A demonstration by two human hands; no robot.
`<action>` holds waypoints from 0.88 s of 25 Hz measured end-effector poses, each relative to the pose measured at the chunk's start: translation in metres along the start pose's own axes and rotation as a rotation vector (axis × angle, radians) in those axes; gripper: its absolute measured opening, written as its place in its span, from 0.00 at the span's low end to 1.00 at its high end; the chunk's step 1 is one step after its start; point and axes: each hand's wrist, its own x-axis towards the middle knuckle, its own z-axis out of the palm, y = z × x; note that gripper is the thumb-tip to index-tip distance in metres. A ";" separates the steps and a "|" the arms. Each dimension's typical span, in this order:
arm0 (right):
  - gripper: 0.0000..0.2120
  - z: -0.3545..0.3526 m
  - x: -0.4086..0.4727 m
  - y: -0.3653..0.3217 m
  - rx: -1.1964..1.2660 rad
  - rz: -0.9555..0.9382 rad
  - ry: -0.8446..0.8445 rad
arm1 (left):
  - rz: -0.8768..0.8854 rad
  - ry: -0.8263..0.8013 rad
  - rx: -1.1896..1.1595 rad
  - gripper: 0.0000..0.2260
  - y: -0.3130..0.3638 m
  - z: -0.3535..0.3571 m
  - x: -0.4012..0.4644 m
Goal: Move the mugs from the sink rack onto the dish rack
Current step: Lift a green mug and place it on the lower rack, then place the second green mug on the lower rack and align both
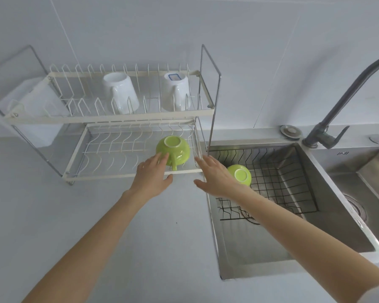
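A green mug stands upside down on the lower tier of the white dish rack, handle toward me. My left hand is open, its fingertips touching the mug's near left side. A second green mug sits upside down in the black wire sink rack. Open with fingers spread, my right hand hovers between the dish rack's right edge and that mug, partly covering it. Two white mugs stand upside down on the upper tier.
The steel sink holds the wire rack, with a second basin to its right. A dark faucet rises behind the sink. A white container stands at the dish rack's left end. Grey countertop lies in front.
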 end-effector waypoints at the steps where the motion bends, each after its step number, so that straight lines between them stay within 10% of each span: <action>1: 0.33 0.001 -0.006 0.005 -0.011 0.001 0.007 | 0.000 -0.009 0.026 0.28 0.005 0.002 -0.004; 22: 0.31 0.009 -0.035 0.177 -0.022 0.132 -0.139 | 0.068 -0.251 0.101 0.25 0.158 0.070 0.036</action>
